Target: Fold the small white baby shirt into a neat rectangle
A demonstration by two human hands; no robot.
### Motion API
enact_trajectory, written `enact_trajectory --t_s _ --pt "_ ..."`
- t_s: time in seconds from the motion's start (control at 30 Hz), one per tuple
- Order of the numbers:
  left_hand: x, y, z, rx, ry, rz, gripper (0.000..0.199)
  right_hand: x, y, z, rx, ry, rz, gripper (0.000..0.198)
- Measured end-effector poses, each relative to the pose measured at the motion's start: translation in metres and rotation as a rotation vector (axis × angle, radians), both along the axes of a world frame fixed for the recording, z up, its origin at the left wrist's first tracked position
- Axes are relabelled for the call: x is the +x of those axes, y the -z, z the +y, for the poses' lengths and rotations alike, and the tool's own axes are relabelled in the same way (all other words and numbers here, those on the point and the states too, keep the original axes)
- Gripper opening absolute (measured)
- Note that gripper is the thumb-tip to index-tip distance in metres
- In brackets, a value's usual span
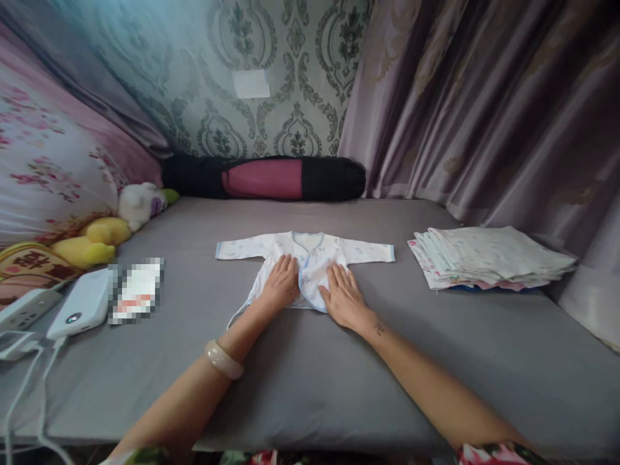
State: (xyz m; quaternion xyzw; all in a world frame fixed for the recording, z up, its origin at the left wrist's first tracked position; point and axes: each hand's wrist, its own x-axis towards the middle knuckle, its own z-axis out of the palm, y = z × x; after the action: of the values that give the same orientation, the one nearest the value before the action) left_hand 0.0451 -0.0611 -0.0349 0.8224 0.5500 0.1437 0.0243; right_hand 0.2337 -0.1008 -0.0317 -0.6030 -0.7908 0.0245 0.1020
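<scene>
Both palms flat and spread on the baby shirt (pixel 305 258) at bed centre, left hand (pixel 281 283) and right hand (pixel 343 297) pinning its lower half smooth (sleeves out at 9 and 3), folded stack (pixel 489 257) at 3 o'clock.

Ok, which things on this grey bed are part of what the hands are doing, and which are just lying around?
In hand:
- small white baby shirt with pale blue trim, spread flat
- left hand and right hand, palms flat on it
- stack of folded pale printed cloths, likely related

Lying about:
- yellow plush toy
- white power bank
- black and maroon bolster
</scene>
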Motion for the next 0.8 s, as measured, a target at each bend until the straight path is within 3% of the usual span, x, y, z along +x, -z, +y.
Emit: enact_trajectory --t_s 0.1,0.23,0.33,0.5,0.8 --pt "0.005 0.016 -0.003 -0.009 -0.064 0.010 0.048 0.000 0.009 -0.004 -0.041 0.007 -0.029 0.060" --pt "0.002 0.024 -0.004 -0.003 -0.100 -0.017 0.048 0.006 -0.006 0.004 -0.060 -0.021 -0.038 0.055" --pt "0.001 0.024 -0.004 0.042 -0.105 -0.082 0.051 0.009 -0.026 0.027 -0.099 -0.043 -0.023 0.036" --pt "-0.001 0.022 -0.007 0.067 -0.134 -0.099 0.055 -0.008 -0.048 0.080 -0.061 0.003 0.109 0.029" --pt "0.002 0.019 -0.013 0.008 -0.193 0.029 0.058 -0.055 -0.035 0.144 -0.304 0.139 0.301 0.010"
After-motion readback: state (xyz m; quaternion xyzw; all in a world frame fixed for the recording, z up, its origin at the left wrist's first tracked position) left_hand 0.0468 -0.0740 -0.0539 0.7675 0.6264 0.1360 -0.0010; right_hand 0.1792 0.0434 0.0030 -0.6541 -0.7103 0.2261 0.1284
